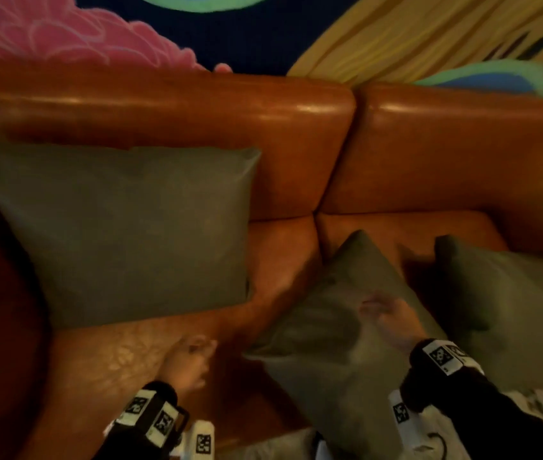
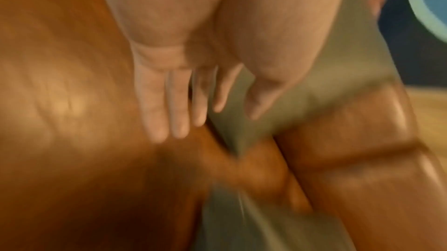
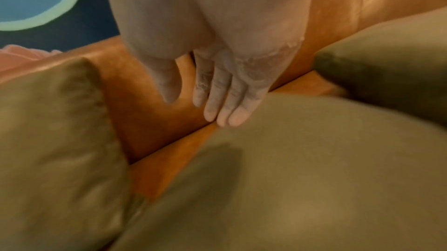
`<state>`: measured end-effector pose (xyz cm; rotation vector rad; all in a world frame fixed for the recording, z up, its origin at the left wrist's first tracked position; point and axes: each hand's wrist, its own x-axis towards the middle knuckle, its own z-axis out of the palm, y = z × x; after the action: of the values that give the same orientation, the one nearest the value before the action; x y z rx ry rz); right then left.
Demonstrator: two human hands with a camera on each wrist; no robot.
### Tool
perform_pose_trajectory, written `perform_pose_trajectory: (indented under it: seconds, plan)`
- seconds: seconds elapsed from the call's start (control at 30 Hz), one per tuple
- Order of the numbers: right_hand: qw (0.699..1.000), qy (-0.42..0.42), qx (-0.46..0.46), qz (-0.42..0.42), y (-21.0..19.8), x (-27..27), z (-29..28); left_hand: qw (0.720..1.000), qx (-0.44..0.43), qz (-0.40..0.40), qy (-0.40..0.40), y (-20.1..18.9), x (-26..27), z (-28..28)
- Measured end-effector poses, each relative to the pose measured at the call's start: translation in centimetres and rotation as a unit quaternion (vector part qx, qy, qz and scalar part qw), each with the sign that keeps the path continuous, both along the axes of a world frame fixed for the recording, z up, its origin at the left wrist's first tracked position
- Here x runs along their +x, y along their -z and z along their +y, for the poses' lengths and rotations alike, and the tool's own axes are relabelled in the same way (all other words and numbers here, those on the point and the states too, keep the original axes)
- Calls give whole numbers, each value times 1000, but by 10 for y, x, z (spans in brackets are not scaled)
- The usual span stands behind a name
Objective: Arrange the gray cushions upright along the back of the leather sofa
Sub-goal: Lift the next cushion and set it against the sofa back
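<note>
One gray cushion (image 1: 130,234) stands upright against the back of the brown leather sofa (image 1: 197,107) at the left. A second gray cushion (image 1: 339,343) lies flat and skewed on the seat in the middle; my right hand (image 1: 383,310) hovers over it with straight fingers (image 3: 217,106), holding nothing. A third gray cushion (image 1: 509,300) lies flat at the right. My left hand (image 1: 193,356) is over the bare seat just left of the middle cushion's corner (image 2: 232,134), fingers (image 2: 169,113) straight and empty.
The sofa's back is split by a seam (image 1: 339,154) between two sections, and the seat (image 1: 124,360) has bare leather in front of the upright cushion. A colourful painted wall (image 1: 263,34) rises behind. Light fabric (image 1: 535,406) shows at the lower right.
</note>
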<state>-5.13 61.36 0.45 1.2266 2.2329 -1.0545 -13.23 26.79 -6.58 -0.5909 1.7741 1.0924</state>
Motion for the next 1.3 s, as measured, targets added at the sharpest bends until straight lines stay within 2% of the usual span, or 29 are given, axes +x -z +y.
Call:
perform_pose_trajectory:
  seconds: [0.1, 0.13, 0.2, 0.3, 0.37, 0.43, 0.53, 0.63, 0.67, 0.8, 0.87, 0.93, 1.0, 1.07, 1.13, 1.3]
  plan:
    - [997, -28, 35, -56, 2, 25, 68, 990, 20, -119, 72, 13, 50, 74]
    - [995, -41, 46, -79, 6, 29, 89, 990, 23, -125, 64, 24, 64, 94]
    - [991, -65, 41, -111, 16, 37, 128, 997, 28, -63, 21, 59, 80, 120]
    - [987, -90, 5, -133, 34, 40, 170, 995, 43, 61, -63, 169, 88, 126]
    - [989, -81, -26, -120, 44, 39, 190, 986, 38, 93, -131, 146, 79, 141]
    - [990, -56, -56, -113, 54, 39, 202, 979, 1, 97, -180, 104, 76, 161]
    - [988, -19, -120, -99, 66, 40, 203, 976, 6, 68, -207, 79, 89, 185]
    - [985, 11, -162, -61, 64, 33, 200, 964, 24, 85, -251, 67, 79, 204]
    - [986, 18, -161, -44, 60, 31, 201, 960, 36, 98, -260, 37, 67, 220]
    - [991, 49, -90, 86, 35, 23, 202, 938, 146, 212, -232, -27, 12, 245]
    - [981, 76, -79, 159, 26, 10, 201, 927, 158, 279, -195, -47, -20, 247]
    - [971, 77, -91, 208, 24, -9, 201, 921, 143, 328, -157, -56, -49, 245]
    - [963, 73, -128, 227, 31, -30, 201, 916, 142, 335, -169, -59, -71, 243]
    - [959, 67, -171, 214, 36, -49, 199, 920, 150, 310, -185, -59, -84, 244]
    - [960, 60, -191, 198, 40, -60, 199, 929, 155, 291, -167, -56, -85, 243]
    - [963, 70, -174, 194, 44, -59, 201, 933, 158, 297, -130, -50, -83, 238]
